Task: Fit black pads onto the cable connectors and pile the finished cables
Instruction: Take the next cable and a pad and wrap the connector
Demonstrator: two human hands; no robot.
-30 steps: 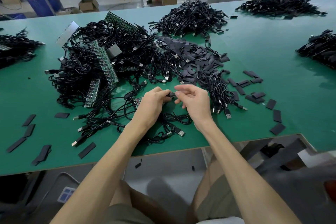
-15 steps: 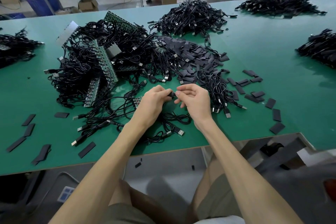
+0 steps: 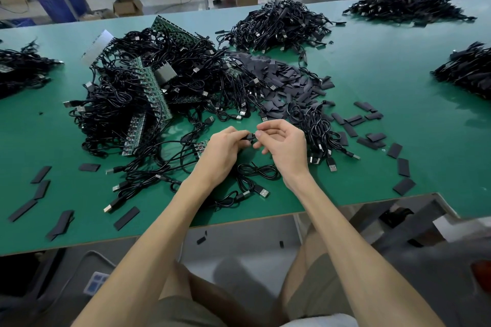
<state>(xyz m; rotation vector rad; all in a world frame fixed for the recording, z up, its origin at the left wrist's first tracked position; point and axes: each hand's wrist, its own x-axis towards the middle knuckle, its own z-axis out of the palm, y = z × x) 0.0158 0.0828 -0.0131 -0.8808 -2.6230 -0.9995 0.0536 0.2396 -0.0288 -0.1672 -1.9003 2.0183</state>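
Head view: on the green table (image 3: 398,119), just before the big cable tangle (image 3: 148,93), left hand (image 3: 223,151) and right hand (image 3: 285,146) meet, curled fingertips of both pinching one small black connector (image 3: 251,137) between them.
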